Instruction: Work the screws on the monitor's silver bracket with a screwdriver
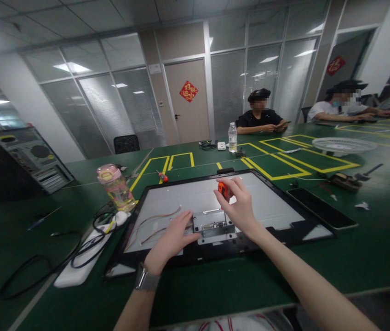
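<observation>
Green table (236, 285) spans the view, marked with yellow tape. Open-sided PC tower (39, 158) is stood at its far left. Display panel (267, 202) is laid flat in front of the person, grey face up, black border around it. White power strip (81, 269) is set left of the panel, black cable looped over it. Pink-lidded bottle (116, 188) is placed just beyond the strip; black smartphone (319, 209) is parked by the panel's right edge. Metal bracket with ports (212, 226) is seated on the panel's near half, between both hands. Left hand (172, 236) is open, fingers and thumb rested at the bracket's left end. Right hand (239, 207) is closed around the orange-and-black screwdriver (223, 189), shaft pointed down at the bracket's right side; tip contact can't be confirmed. Thin wires (153, 218) are strewn on the panel's left part.
</observation>
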A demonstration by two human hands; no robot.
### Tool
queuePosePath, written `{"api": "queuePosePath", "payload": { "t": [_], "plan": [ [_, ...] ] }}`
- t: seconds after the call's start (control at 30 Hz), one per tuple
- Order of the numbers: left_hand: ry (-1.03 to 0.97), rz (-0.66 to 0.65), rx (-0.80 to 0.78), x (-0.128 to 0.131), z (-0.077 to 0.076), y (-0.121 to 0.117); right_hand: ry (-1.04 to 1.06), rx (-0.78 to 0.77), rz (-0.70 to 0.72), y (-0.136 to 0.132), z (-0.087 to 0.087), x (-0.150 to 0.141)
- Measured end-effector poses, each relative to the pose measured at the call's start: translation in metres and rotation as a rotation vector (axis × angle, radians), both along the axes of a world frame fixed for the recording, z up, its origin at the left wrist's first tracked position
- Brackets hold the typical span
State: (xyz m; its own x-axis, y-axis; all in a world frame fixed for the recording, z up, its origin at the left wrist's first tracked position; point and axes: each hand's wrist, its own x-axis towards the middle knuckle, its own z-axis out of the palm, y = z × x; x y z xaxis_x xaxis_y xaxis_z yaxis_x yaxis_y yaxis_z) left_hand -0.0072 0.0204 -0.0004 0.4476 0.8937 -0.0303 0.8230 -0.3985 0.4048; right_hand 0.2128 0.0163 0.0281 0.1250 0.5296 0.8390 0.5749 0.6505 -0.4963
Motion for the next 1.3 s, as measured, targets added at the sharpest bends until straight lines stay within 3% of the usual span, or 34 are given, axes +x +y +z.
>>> {"api": "queuePosePath", "payload": {
  "t": [0.7,0.93,1.1,1.3],
  "plan": [
    [-0.017,-0.005,0.002,-0.002,-0.004,0.002,-0.012,-0.007,0.038,-0.004,0.000,-0.002],
    [-0.011,-0.011,0.009,-0.001,-0.002,0.001,0.265,-0.135,0.366,-0.006,0.002,0.000],
    [-0.013,-0.008,-0.002,0.000,0.000,0.001,0.382,-0.176,0.379,-0.003,0.009,0.000],
    [-0.007,0.001,-0.001,-0.001,-0.002,0.002,0.526,-0.286,0.595,0.006,0.006,0.004]
  ]
}}
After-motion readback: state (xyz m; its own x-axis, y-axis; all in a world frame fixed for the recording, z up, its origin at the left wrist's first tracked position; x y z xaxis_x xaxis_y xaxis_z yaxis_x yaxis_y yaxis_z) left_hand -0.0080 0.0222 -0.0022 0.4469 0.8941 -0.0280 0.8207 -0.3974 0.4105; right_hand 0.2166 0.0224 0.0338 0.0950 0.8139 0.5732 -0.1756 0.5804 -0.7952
